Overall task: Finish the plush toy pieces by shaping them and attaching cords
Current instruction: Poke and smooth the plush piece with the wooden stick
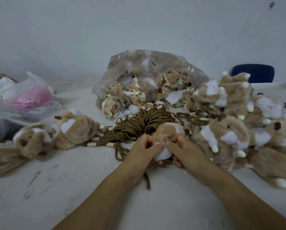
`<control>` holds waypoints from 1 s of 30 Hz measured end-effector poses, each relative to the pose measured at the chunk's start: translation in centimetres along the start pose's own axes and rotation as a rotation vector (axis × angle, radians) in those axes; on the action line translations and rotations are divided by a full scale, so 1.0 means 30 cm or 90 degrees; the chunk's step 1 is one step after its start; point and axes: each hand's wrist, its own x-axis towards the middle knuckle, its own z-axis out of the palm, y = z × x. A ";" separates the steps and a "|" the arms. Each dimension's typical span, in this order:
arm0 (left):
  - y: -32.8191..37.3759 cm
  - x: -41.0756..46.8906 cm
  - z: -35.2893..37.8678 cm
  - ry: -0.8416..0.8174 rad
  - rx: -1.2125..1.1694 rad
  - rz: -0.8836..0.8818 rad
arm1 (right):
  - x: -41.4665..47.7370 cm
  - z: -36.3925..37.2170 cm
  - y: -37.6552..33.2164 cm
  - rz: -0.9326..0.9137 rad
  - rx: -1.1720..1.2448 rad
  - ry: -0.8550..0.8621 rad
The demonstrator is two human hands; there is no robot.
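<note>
Plush piece (167,130), fuzzy tan top and white underside, sitting mid-tabletop (72,188). Left hand (145,150) and right hand (183,150) both pinching it, fingers curled. Loose brown cord (147,181) trailing under wrists toward near edge; attachment seemingly underway, knot not visible. Ropy cord bundle (139,125) with pale beads lying just behind. Rounded finished toys (230,130) piling toward right edge. Clear bag (147,80) of limp pieces waiting at far side, so much work seemingly remaining.
</note>
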 end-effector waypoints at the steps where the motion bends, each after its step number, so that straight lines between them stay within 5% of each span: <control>1: -0.001 -0.002 0.001 -0.003 0.026 0.003 | 0.000 -0.002 0.000 -0.008 -0.019 0.007; 9: 0.000 0.000 0.033 0.128 0.320 0.158 | 0.004 0.003 -0.007 -0.064 -0.106 0.075; 18: -0.006 -0.003 0.040 0.157 0.424 0.216 | 0.005 0.022 -0.012 -0.159 -0.217 0.109; 22: -0.010 0.002 0.039 0.175 0.370 0.193 | 0.013 0.019 -0.011 -0.154 -0.169 0.079; 26: 0.001 0.009 0.016 0.140 0.110 0.072 | 0.000 0.006 -0.010 -0.123 -0.098 0.032; 30: 0.014 0.002 -0.001 0.093 0.018 0.043 | -0.018 -0.004 -0.030 -0.087 -0.107 -0.013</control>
